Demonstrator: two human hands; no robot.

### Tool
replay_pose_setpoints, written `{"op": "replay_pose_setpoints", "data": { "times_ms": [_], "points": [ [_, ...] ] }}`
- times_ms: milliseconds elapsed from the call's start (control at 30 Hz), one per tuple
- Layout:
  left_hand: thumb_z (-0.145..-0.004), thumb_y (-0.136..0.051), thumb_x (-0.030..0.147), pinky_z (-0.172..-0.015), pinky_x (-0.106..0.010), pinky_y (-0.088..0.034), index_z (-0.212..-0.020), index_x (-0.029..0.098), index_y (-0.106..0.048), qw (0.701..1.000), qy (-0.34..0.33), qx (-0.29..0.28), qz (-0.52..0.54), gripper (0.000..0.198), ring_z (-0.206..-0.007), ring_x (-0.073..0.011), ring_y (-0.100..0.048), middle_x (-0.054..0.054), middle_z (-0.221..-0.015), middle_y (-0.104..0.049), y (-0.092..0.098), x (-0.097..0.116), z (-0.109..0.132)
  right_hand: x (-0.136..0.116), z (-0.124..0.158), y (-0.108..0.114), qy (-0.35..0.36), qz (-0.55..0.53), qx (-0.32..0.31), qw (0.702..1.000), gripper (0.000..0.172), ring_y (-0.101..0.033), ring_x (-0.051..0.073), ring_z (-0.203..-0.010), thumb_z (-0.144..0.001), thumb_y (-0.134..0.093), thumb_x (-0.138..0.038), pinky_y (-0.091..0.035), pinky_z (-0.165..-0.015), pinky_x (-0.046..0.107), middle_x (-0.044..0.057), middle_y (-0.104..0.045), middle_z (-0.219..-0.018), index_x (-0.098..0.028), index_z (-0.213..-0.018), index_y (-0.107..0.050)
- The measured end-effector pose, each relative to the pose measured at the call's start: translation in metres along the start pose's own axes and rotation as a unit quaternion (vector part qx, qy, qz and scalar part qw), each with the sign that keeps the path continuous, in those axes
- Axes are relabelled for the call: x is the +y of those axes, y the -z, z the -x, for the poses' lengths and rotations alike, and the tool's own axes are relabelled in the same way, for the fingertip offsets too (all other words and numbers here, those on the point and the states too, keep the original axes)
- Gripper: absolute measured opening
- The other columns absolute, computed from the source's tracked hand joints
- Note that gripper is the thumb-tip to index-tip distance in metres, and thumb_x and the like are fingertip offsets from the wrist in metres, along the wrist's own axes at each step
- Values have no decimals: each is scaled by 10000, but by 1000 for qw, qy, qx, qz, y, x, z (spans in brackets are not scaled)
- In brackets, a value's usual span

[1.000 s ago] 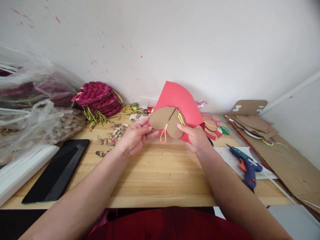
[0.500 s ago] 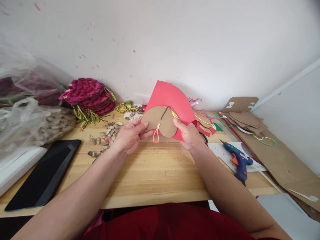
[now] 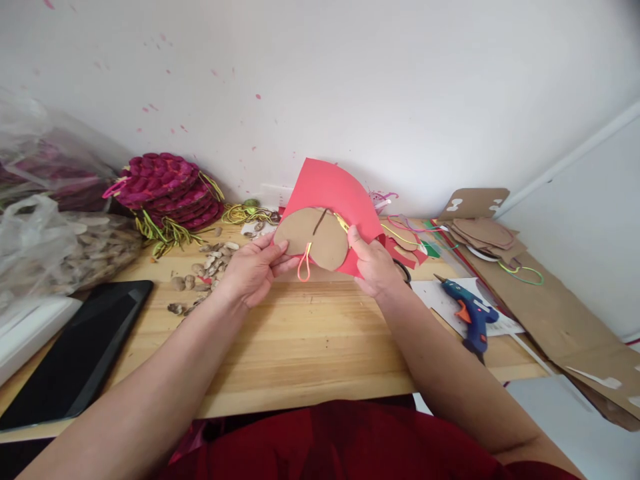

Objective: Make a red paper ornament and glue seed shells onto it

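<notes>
A brown cardboard heart (image 3: 313,237) rests against a red paper sheet (image 3: 333,193), both held up over the wooden table (image 3: 310,340). My left hand (image 3: 250,270) pinches the heart's left lobe with thumb and fingers. My right hand (image 3: 373,263) grips the right edge of the heart and the red sheet together. A pink and yellow cord loop (image 3: 303,263) hangs from the heart's lower middle, and yellow cord (image 3: 341,221) runs across its top right.
A blue glue gun (image 3: 470,317) lies on white paper at the right. Brown cardboard cut-outs (image 3: 483,233) and cords sit beyond it. At the left are magenta woven pieces (image 3: 160,187), scattered seeds (image 3: 210,263), plastic bags (image 3: 55,247) and a black tablet (image 3: 75,353).
The view has drifted, so everything sits a little further left and lower. Both hands keep their hold on the heart and red sheet, which tilted slightly.
</notes>
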State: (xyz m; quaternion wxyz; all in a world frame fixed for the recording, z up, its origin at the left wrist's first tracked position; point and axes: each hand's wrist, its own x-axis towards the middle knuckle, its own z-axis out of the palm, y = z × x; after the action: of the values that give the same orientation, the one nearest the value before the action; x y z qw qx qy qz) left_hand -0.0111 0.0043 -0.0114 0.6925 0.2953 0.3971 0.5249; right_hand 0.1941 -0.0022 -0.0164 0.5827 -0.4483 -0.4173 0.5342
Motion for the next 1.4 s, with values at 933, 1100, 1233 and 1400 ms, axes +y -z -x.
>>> {"op": "replay_pose_setpoints", "data": {
  "times_ms": [933,1100,1233,1400],
  "points": [
    [-927,-568,-9,-699,-242,-656,-1027,115,-748,1000,9,3,21,241,-750,-148,-770,-65,-925,-792,3,-1,-3,-4,-1,3,-129,-32,-63,989,378,-718,261,-986,-951,-636,-580,-668,-614,354,95,-761,-1179,-237,-1072,-739],
    [-918,-572,-13,-697,-233,-657,-1008,130,-761,1000,5,8,25,253,-757,-136,-763,-48,-936,-791,2,-1,-2,-4,-2,3,-124,-35,-70,989,396,-718,255,-942,-933,-653,-597,-648,-588,347,95,-770,-1135,-234,-1067,-736],
    [-915,-579,-11,-711,-246,-666,-1002,134,-764,999,-1,9,31,251,-792,-147,-770,-55,-968,-792,1,-1,-2,-4,-2,2,-120,-36,-68,990,403,-717,249,-917,-918,-670,-600,-632,-573,334,97,-773,-1116,-226,-1058,-729],
    [-919,-583,-1,-735,-241,-667,-1008,132,-767,1000,-5,7,26,244,-821,-152,-775,-73,-1006,-793,1,-2,-2,-4,-1,1,-123,-35,-62,990,412,-708,248,-924,-904,-682,-607,-618,-563,314,98,-772,-1135,-232,-1068,-725]
  ]
}}
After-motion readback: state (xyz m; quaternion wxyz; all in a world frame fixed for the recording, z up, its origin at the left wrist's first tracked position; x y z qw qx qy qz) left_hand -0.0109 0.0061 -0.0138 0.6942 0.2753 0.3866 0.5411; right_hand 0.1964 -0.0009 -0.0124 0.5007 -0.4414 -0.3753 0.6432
